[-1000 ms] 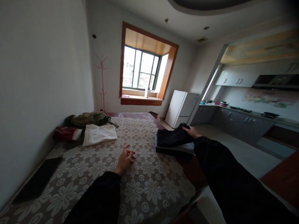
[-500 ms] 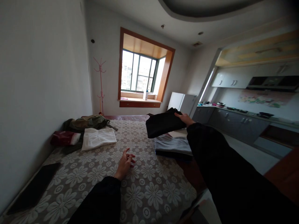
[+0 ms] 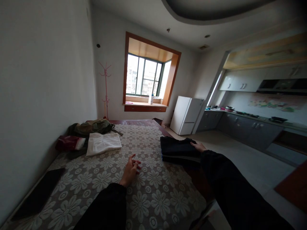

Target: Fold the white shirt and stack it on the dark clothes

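Observation:
My right hand grips the near right corner of a folded black garment, which lies on top of a stack of folded clothes at the table's right edge. Only a thin grey and dark band of the stack shows below it. My left hand hovers over or rests on the flowered tablecloth, fingers apart and holding nothing; contact with the cloth cannot be told. Left of that hand lies a folded white cloth.
Behind the white cloth is an olive backpack, with a dark red packet beside it by the wall. A flat black object lies at the near left. Beyond the table stand a white fridge and a pink coat rack.
My right hand has lowered the black garment from the air onto the stack, covering the grey folded piece. The left hand keeps nearly the same pose. The view has shifted slightly.

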